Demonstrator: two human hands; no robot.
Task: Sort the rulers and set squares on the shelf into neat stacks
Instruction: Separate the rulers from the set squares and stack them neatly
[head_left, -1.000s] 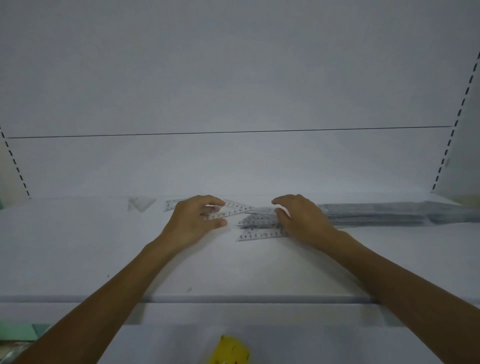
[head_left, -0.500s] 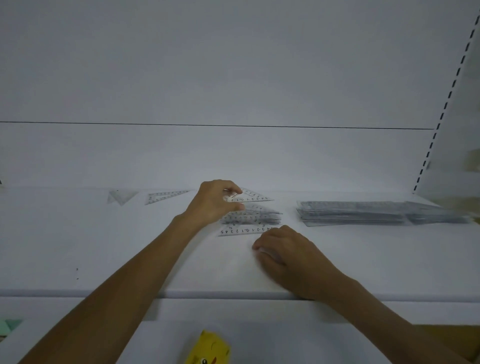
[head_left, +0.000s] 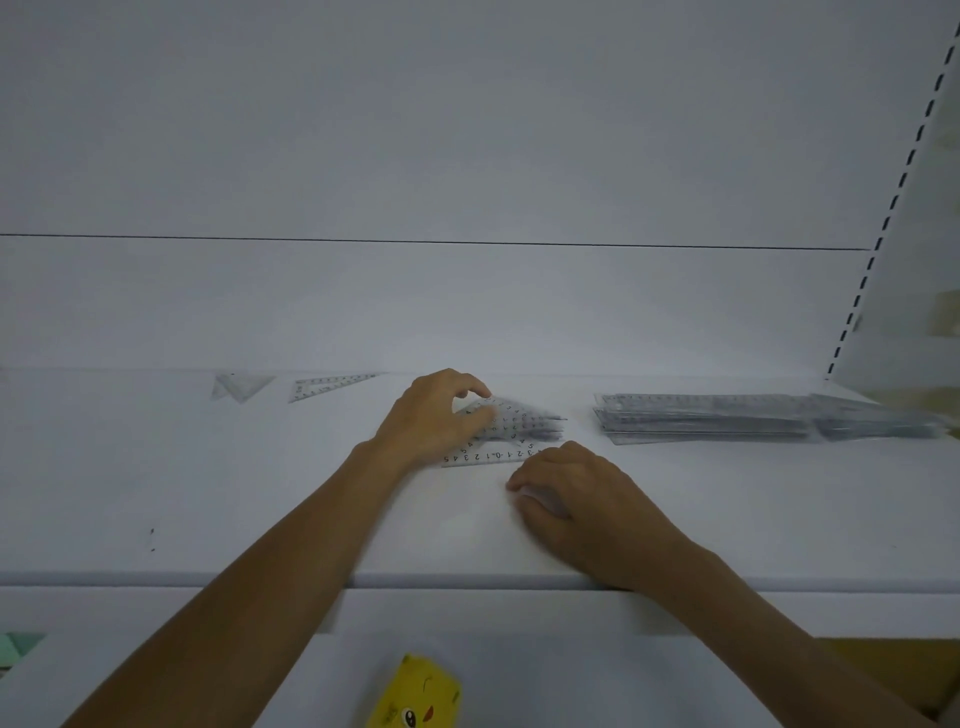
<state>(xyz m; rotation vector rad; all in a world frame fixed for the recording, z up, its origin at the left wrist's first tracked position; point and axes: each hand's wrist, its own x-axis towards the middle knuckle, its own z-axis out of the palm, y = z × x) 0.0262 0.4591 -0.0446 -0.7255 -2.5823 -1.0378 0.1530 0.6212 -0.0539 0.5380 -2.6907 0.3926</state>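
A pile of clear set squares (head_left: 524, 431) lies mid-shelf on the white shelf (head_left: 208, 493). My left hand (head_left: 436, 421) pinches the top set square at the pile's left end, thumb and forefinger curled on it. My right hand (head_left: 576, 499) rests on the shelf just in front of the pile, fingers curled loosely, holding nothing. A stack of clear rulers (head_left: 727, 418) lies to the right. Two loose set squares lie at the back left: a small one (head_left: 239, 385) and a long narrow one (head_left: 332, 385).
The shelf's front edge (head_left: 467, 579) runs across below my wrists. A slotted upright (head_left: 883, 228) stands at the right. A yellow packet (head_left: 415, 693) sits on the lower level near the bottom centre. A green item (head_left: 18, 647) shows at the lower left.
My left hand carried a set square rightward onto the pile. My right hand drew back from the pile toward the front edge and now rests on the shelf.
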